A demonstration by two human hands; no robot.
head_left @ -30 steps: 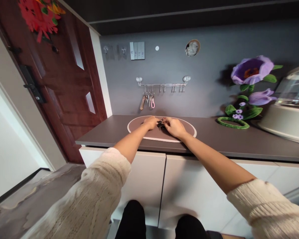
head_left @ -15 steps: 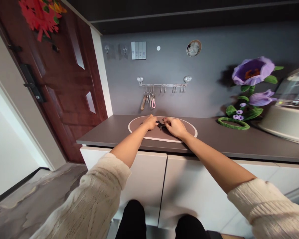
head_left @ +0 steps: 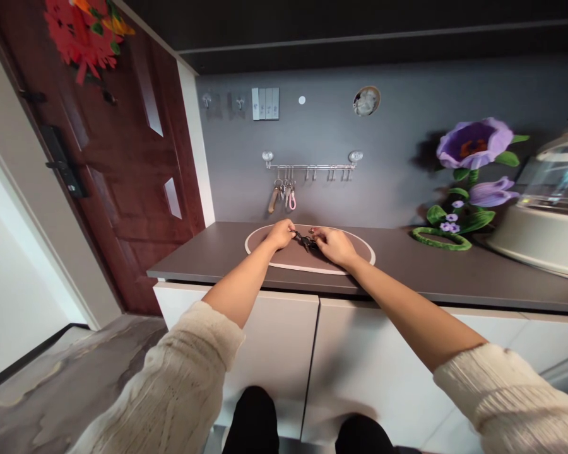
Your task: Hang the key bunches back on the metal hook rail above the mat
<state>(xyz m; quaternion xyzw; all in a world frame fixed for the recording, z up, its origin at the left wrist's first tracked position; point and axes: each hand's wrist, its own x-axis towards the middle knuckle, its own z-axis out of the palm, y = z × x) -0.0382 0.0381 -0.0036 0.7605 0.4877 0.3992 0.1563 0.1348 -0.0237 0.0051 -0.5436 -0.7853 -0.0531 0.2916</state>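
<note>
A bunch of dark keys hangs between my two hands, just over an oval brown mat with a pale rim. My left hand pinches the black end of the bunch at its left side. On the other side my right hand has its fingers closed on the bunch, and a small shiny ring-like piece shows by its fingertips. My fingers cover part of the keys.
Behind the mat, a clear hook rail on the grey wall carries several keys at its left end. Purple fabric flowers and a white domed appliance stand on the right of the counter. A red-brown door is at left.
My left hand has drawn slightly to the left, so more of the key bunch shows stretched between my hands. The right hand stays nearly in place. The view has tilted up a little.
</note>
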